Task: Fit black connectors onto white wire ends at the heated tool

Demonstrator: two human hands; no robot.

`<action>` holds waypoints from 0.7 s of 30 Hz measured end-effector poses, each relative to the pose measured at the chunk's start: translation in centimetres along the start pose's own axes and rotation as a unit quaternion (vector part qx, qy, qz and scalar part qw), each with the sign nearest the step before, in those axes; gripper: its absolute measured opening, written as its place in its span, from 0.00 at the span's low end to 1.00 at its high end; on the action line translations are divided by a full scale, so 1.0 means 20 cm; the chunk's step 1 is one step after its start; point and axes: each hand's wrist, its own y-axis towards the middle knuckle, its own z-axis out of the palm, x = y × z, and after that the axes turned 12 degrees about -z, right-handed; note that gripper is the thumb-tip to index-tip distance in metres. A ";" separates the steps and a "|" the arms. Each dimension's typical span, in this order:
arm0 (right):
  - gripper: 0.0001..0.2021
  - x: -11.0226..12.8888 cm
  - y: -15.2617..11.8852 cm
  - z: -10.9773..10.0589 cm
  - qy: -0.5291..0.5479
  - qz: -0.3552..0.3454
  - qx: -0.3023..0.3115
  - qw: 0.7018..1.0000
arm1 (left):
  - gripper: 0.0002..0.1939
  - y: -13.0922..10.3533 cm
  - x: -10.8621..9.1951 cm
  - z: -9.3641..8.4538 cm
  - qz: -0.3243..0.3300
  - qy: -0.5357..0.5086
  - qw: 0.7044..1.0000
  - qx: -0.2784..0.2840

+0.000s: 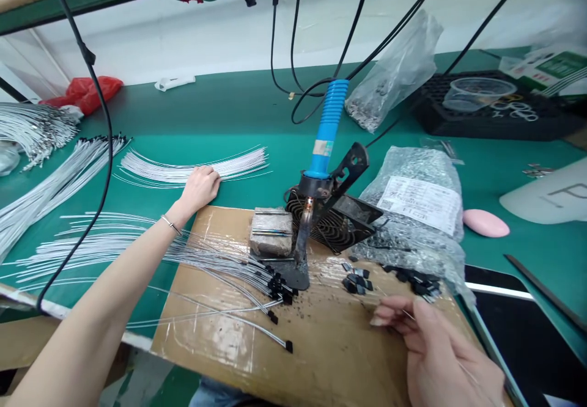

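My left hand (202, 184) rests with curled fingers on a loose bundle of thin white wires (156, 167) lying on the green mat; its fingertips are partly hidden. My right hand (435, 340) is low at the right, with thumb and fingers pinching a thin wire, only short bits of which show. Just beyond it lie small black connector housings (358, 280). A blue-handled soldering iron (328, 126) stands tip down in a stand, beside a grey block (271, 231). White wires with black ends (229, 266) pass under my left arm onto the cardboard (339, 346).
A black fan with a wire guard (337, 230) sits behind the iron. To the right are a labelled plastic bag (413, 199), a pink oval object (486, 223) and a dark tablet-like panel (527, 333). More wire bundles (55, 181) lie left; a black cable (107, 120) hangs in front.
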 end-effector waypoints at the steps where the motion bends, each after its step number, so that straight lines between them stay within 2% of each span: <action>1: 0.28 -0.01 0.00 0.00 -0.010 -0.006 0.004 1.000 | 0.18 0.00 0.01 0.00 0.001 -0.005 1.000 0.004; 8: 0.30 -0.02 0.00 -0.02 -0.082 0.007 0.022 0.996 | 0.17 -0.03 0.01 -0.01 0.010 -0.056 0.997 0.043; 13: 0.28 -0.01 -0.01 -0.02 -0.079 -0.001 0.017 0.997 | 0.18 -0.02 0.03 -0.04 -0.039 -0.134 0.989 0.037; 17: 0.31 -0.02 -0.01 -0.02 -0.094 0.032 0.015 0.995 | 0.17 -0.01 0.07 -0.09 -0.099 -0.229 0.968 0.017; 21: 0.32 -0.03 0.00 -0.03 -0.091 0.044 0.010 0.995 | 0.14 0.00 0.10 -0.15 -0.126 -0.347 0.929 0.006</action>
